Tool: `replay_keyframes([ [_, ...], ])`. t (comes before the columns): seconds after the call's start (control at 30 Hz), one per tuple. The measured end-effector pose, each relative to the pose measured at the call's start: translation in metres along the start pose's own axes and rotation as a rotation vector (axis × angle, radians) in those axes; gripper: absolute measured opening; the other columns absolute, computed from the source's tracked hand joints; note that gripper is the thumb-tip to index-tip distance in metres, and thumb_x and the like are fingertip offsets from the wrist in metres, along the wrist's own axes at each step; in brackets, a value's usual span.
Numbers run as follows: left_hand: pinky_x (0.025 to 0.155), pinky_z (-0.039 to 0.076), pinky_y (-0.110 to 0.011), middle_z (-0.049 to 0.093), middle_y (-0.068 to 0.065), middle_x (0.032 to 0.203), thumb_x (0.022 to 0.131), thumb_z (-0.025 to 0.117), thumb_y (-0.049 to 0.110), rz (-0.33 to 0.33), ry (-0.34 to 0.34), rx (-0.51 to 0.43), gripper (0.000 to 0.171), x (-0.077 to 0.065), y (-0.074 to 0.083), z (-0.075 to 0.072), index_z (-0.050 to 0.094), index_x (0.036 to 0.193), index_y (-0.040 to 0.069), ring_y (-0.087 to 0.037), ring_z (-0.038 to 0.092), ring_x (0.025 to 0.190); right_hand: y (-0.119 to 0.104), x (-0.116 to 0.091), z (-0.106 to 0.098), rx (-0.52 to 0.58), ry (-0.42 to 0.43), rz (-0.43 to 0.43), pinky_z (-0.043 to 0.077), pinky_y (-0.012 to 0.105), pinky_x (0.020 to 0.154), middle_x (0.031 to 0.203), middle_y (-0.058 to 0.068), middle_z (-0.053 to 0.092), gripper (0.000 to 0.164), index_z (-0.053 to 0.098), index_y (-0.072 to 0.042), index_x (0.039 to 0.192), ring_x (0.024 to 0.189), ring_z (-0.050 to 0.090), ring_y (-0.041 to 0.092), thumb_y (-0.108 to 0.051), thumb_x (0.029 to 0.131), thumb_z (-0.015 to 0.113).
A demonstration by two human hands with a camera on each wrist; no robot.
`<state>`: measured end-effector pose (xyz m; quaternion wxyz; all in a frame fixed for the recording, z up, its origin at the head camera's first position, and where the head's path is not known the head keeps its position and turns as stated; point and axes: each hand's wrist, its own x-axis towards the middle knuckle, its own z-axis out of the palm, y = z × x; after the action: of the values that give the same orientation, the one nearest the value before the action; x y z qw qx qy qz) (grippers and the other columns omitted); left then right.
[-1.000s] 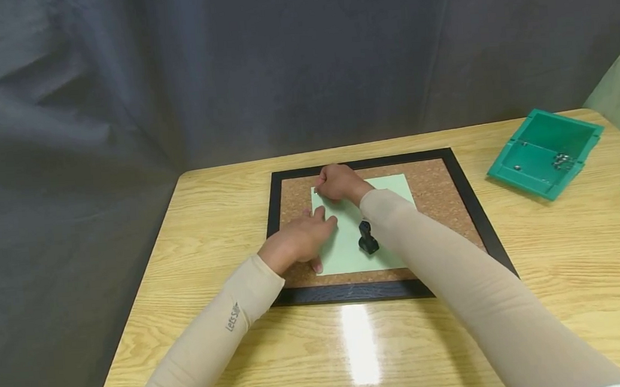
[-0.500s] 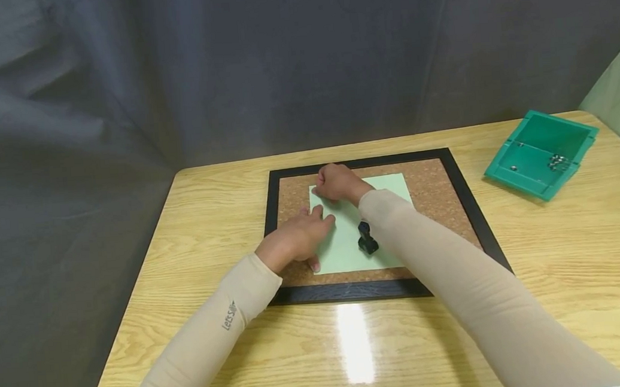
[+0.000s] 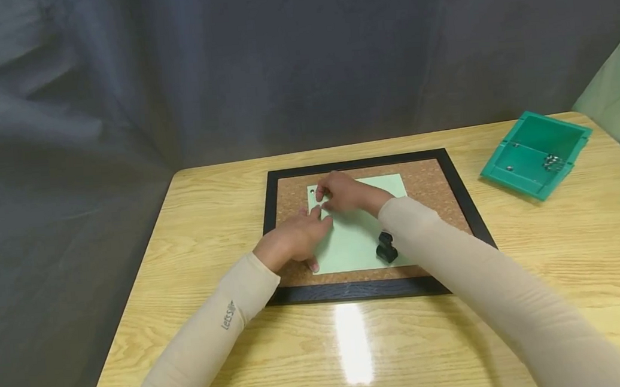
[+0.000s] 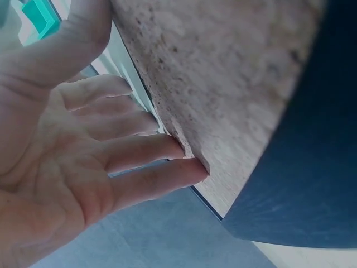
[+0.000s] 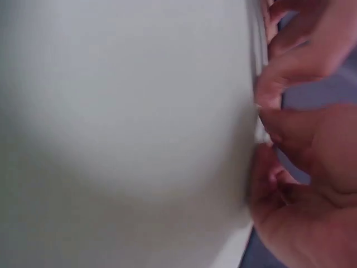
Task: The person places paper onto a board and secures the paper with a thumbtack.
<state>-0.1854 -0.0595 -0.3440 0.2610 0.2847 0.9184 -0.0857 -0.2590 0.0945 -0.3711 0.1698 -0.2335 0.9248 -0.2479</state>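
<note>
A sheet of pale green paper [image 3: 352,241] lies on a cork board [image 3: 429,180] with a black frame. A small silver thumbtack [image 3: 312,191] sits at the paper's upper left corner. My right hand [image 3: 341,191] is just right of and below that tack, over the paper near its left edge. Its fingers bend loosely, and a gap shows between thumb [image 5: 266,176] and forefinger [image 5: 290,125], with nothing seen held. My left hand [image 3: 294,238] spreads along the left edge of the paper, its fingertips on paper and cork; the left wrist view shows straight fingers [image 4: 159,181].
A green open-lidded box [image 3: 527,169] with several shiny tacks inside stands at the table's back right. The board rests on a wood-grain table [image 3: 209,224]. A dark curtain [image 3: 301,62] hangs behind. A black wrist camera [image 3: 386,249] is on the right sleeve.
My right hand has come away from the paper's upper left corner, moving slightly down and right, which uncovers the tack there. The left hand has stayed in place.
</note>
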Motion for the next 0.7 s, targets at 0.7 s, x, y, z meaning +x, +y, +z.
replay_keyframes([
  [0.7,0.124,0.022,-0.051,-0.001,-0.015,0.168,0.075,0.082,0.036,-0.002,0.011,-0.075,0.113,-0.009,0.0,0.005,0.013,0.162,0.017,-0.039,0.001,0.155,0.014,-0.172,0.001,-0.265,-0.261,-0.009,0.029,0.067,0.113,0.166,0.023,0.008,0.078,0.021,-0.011,0.16,0.15,0.007,0.053,-0.047,0.1,0.054],
])
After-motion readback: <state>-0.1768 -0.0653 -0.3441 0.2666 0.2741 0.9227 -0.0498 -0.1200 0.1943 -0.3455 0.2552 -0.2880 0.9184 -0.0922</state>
